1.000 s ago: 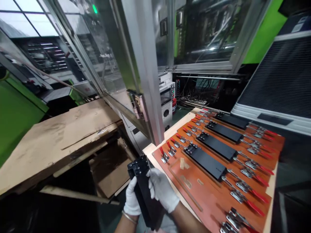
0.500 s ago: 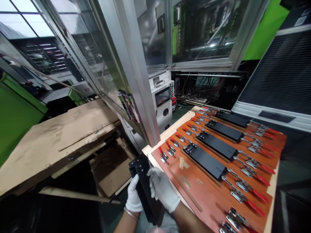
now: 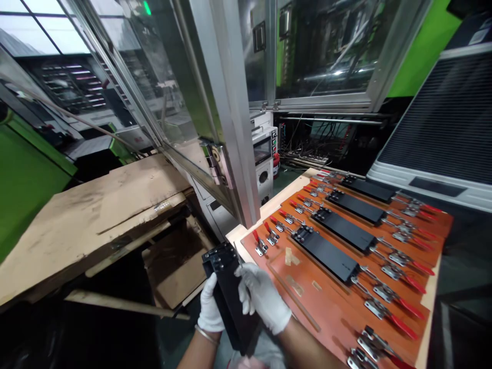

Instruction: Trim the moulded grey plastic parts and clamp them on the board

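Observation:
My left hand (image 3: 210,307), in a white glove, is closed around the left side of a long black plastic housing (image 3: 231,287). The housing is held tilted in front of my body, with several raised fittings at its upper end. In my right hand (image 3: 266,298), also gloved, a thin pointed metal tool (image 3: 238,254) is pinched, pointing up beside that upper end. I cannot tell whether its tip touches the housing, and its handle is hidden in the fingers. To the right, a similar black housing (image 3: 326,255) lies on an orange fixture board (image 3: 286,320).
Several more black housings lie in rows on the board, between red-handled toggle clamps (image 3: 390,312). A framed machine door (image 3: 242,154) stands just beyond my hands. On the left is a cardboard-covered table (image 3: 111,197), with an open cardboard box (image 3: 175,274) below it.
The view has shifted slightly, and the door frame appears farther right. My right hand and the tool sit slightly more to the right and apart from the housing's edge. Both grips stay the same.

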`<state>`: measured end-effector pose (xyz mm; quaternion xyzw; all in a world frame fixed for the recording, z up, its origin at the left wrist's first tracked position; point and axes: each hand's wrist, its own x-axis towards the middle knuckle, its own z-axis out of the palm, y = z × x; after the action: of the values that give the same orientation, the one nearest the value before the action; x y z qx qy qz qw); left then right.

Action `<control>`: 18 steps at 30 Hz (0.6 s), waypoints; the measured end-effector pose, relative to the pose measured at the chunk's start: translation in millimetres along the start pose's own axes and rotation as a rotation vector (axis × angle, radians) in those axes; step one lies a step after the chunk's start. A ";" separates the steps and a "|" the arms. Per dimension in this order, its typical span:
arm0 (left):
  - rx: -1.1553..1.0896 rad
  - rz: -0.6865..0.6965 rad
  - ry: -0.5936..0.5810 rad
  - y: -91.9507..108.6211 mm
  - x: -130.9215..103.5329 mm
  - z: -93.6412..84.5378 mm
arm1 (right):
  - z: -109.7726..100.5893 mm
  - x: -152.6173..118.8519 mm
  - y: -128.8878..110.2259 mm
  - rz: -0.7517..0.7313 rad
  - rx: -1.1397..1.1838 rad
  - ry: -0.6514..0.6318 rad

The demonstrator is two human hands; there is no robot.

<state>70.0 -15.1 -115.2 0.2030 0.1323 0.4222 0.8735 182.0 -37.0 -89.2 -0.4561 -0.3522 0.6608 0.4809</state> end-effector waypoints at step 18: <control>0.041 -0.001 0.009 9.4 -13.6 0.3 | -1.0 1.8 -1.6 -0.127 -0.185 0.051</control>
<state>55.5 -20.6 -109.7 0.2188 0.1447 0.4197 0.8689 183.2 -34.8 -88.5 -0.4921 -0.4275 0.5819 0.4863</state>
